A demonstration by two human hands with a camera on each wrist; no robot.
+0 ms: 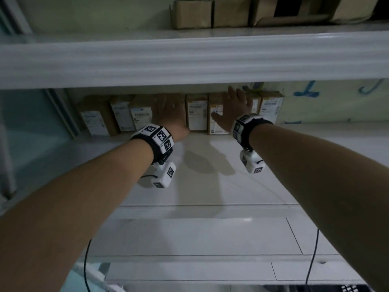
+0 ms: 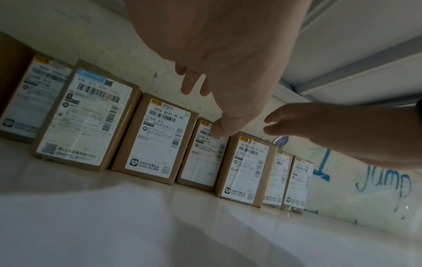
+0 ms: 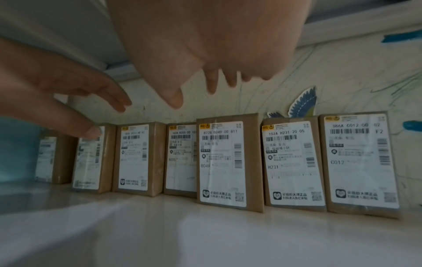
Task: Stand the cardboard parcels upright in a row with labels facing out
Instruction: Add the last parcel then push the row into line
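Note:
Several brown cardboard parcels with white labels stand upright in a row at the back of a white shelf [image 1: 210, 175], labels facing me. My left hand [image 1: 170, 114] hovers open in front of the D033 parcel [image 2: 157, 140]. My right hand [image 1: 233, 108] is spread open in front of the B049 parcel [image 3: 228, 162], which stands a little forward of its neighbours. The A055 parcel [image 1: 196, 112] shows between the hands. In the wrist views the left hand [image 2: 219, 101] and right hand [image 3: 194, 75] hold nothing and hang above the parcels without touching them.
The H231 parcel [image 3: 292, 162] and the C012 parcel [image 3: 358, 162] end the row on the right. Behind is a scribbled wall [image 1: 305, 91] with a bird sticker [image 3: 303, 103]. A thick shelf board [image 1: 189, 60] overhangs; cardboard boxes [image 1: 193, 13] sit on it.

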